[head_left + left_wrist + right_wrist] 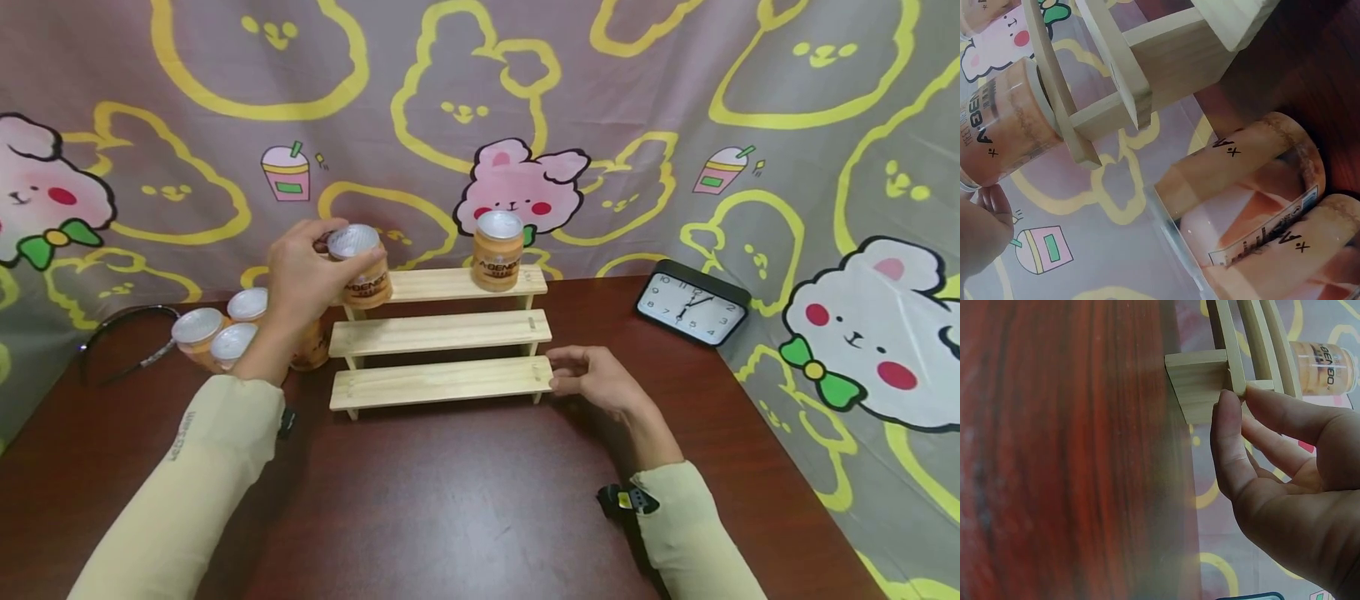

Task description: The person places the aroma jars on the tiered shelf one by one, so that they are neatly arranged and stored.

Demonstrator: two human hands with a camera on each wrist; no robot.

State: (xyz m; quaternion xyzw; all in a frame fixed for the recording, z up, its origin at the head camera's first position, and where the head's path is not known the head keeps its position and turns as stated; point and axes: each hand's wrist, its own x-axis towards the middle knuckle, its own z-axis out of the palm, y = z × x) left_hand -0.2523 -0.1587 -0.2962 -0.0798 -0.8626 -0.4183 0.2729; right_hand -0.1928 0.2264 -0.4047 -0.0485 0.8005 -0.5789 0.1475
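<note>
One orange jar [497, 250] stands on the stepped wooden rack [442, 333]; the left hand [303, 275] grips a second jar [360, 267] at the top step. The right hand [596, 379], fingers relaxed, steadies the rack. About four jars [225, 333] wait on the worktop [465, 492].

Head view bright and even, light from overhead, colours a bit washed; wide-angle bend toward the edges. Soft shadows under the wooden rack [441, 333] and the arms on the worktop [465, 492], dull sheen mid-worktop. Silver jar lids [500, 223] glare white. Left wrist view soft and hazy, near jars [1254, 206] blurred and overexposed. Right wrist view: worktop smeared, out of focus, right hand [1285, 487] fairly sharp, shaded underneath.
</note>
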